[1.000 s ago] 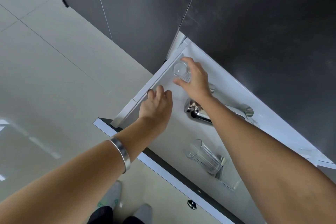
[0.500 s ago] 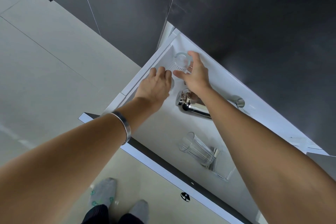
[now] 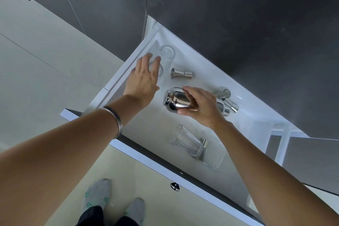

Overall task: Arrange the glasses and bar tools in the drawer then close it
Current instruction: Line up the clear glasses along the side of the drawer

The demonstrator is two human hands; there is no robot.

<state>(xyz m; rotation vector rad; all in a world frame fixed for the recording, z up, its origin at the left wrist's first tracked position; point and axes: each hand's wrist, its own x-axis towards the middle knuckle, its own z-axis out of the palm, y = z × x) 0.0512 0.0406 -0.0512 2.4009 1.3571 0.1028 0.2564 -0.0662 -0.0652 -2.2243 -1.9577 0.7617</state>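
The white drawer stands pulled out below me. My left hand hovers with spread fingers over a clear glass in the far left corner, partly covering it. Beside it a second clear glass stands upright. My right hand is wrapped around the steel cocktail shaker, which lies on its side mid-drawer. A steel jigger lies between the glasses and the shaker. A ribbed glass and a plain glass lie on their sides near the front.
More steel bar pieces lie behind my right hand. Dark cabinet fronts overhang the drawer's back. The drawer front carries a small metal knob. My feet in grey socks stand on the pale floor.
My right hand left the upright glass in the corner and came back onto the shaker. My left hand reached further in, over the second glass. The jigger is now uncovered.
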